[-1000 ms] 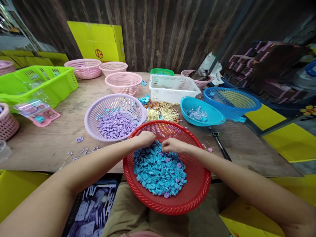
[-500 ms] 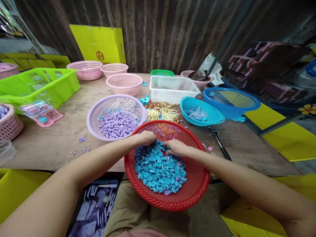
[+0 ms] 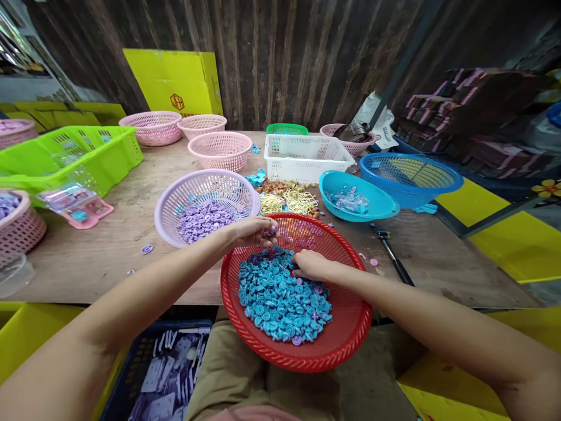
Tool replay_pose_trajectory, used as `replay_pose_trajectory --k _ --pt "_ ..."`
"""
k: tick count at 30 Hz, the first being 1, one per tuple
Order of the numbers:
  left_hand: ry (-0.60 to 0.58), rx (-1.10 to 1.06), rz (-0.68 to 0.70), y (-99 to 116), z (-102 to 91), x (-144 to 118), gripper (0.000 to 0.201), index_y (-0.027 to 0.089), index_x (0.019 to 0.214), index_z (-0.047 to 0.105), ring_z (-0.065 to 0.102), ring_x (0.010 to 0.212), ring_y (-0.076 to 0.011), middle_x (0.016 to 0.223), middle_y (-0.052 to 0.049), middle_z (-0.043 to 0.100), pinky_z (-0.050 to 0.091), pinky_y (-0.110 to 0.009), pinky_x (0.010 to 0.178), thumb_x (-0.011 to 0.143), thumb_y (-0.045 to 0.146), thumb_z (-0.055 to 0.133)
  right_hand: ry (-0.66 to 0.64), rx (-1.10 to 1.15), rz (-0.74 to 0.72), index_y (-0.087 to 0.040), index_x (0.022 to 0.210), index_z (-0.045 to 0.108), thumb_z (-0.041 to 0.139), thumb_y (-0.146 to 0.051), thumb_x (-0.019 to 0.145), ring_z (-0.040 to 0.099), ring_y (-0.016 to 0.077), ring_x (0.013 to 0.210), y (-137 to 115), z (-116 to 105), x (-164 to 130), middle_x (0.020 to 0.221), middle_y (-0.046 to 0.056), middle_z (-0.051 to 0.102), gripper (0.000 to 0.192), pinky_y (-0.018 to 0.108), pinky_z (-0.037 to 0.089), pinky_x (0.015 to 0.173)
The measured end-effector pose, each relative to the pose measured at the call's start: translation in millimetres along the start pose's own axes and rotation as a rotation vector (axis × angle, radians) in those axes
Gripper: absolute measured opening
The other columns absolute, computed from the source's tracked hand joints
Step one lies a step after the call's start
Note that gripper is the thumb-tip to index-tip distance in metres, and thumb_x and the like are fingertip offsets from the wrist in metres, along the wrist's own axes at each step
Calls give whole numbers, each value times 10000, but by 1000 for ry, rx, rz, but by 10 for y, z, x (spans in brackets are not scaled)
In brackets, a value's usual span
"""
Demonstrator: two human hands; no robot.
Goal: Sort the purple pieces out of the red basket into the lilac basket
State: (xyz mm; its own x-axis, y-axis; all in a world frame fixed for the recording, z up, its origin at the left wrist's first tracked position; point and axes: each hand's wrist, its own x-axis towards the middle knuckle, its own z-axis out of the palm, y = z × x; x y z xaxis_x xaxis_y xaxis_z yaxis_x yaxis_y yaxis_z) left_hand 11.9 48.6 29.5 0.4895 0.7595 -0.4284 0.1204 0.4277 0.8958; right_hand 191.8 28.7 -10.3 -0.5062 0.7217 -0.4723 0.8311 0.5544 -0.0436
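A red basket (image 3: 245,333) rests on my lap against the table edge, holding a heap of small blue round pieces (image 3: 280,301) with a few purple ones mixed in. My left hand (image 3: 254,231) hovers over the basket's far left rim, fingers pinched on a small purple piece. My right hand (image 3: 309,264) lies on the blue heap, fingertips down among the pieces. Just left of the red basket stands a lilac basket (image 3: 173,196) with purple round pieces (image 3: 204,219) inside.
The wooden table (image 3: 96,257) carries several pink baskets, a green crate (image 3: 87,155), a white basket (image 3: 304,155), a turquoise bowl (image 3: 381,204), a blue basket (image 3: 409,175) and gold parts (image 3: 287,202). A dark tool (image 3: 392,257) lies right. A crate of lilac cards (image 3: 162,374) sits below left.
My left hand has lifted out of the blue heap and moved left toward the lilac basket with a purple piece pinched. My right hand stays in the heap.
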Motion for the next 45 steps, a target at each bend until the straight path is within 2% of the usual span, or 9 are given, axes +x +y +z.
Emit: replay_pose_trajectory --k 4,8,14,18,22,26,30,37,45 --pt "16 -77 -33 -57 -17 -46 175 137 781 459 508 590 -28 637 20 494 415 -142 547 706 5 371 -48 123 -15 -116 748 588 526 -258 664 582 213 732 9 21 52 777 120 616 177 273 413 600" --pt "53 51 -35 -43 24 -97 105 124 747 495 498 574 -41 596 14 471 423 -172 564 763 137 392 -232 769 -22 -158 615 488 479 -296 684 487 103 500 191 -61 55 540 -5 517 155 217 376 476" --pt "95 1153 32 -113 103 -118 184 122 700 595 548 630 -131 634 -49 571 432 -235 585 719 281 504 -370 1546 -206 -169 755 456 537 -263 651 486 58 562 377 -258 -72 736 -7 557 162 198 411 541" --pt "232 1616 -50 -284 185 -52 177 125 815 619 580 824 -212 807 -126 624 450 -291 686 721 153 472 -216 1235 -112 -166 673 475 462 -327 707 449 70 498 290 -194 -8 585 -30 494 166 191 360 464" --pt "204 1671 -64 -379 200 18 209 130 846 620 587 844 -215 830 -143 627 453 -302 713 741 132 439 4 476 -102 -162 646 565 495 -230 669 532 137 625 97 -24 88 607 8 554 101 227 375 560" --pt "165 1676 -31 -352 151 43 191 127 841 613 583 828 -217 836 -140 623 456 -291 692 690 147 498 138 145 -70 -212 884 592 472 -166 668 573 210 783 -65 78 85 797 56 624 252 262 389 619" --pt "133 1490 -23 -240 87 36 138 120 698 595 562 678 -177 694 -85 598 440 -248 579 638 221 524 150 54 -13 -216 953 568 451 -161 695 577 217 817 -131 77 52 852 81 623 288 269 396 639" --pt "-26 281 -79 -45 -66 -1 179 173 655 422 246 387 -54 489 37 308 204 -170 346 720 295 309 123 11 30 -145 956 581 423 -126 704 575 267 844 -55 4 85 894 156 620 297 325 419 648" --pt "-49 12 -131 -77 -22 35 307 184 589 344 225 376 -57 479 39 276 162 -171 333 748 431 254 58 280 7 -207 805 639 471 -129 668 581 167 812 109 -69 172 837 24 652 230 225 400 693"
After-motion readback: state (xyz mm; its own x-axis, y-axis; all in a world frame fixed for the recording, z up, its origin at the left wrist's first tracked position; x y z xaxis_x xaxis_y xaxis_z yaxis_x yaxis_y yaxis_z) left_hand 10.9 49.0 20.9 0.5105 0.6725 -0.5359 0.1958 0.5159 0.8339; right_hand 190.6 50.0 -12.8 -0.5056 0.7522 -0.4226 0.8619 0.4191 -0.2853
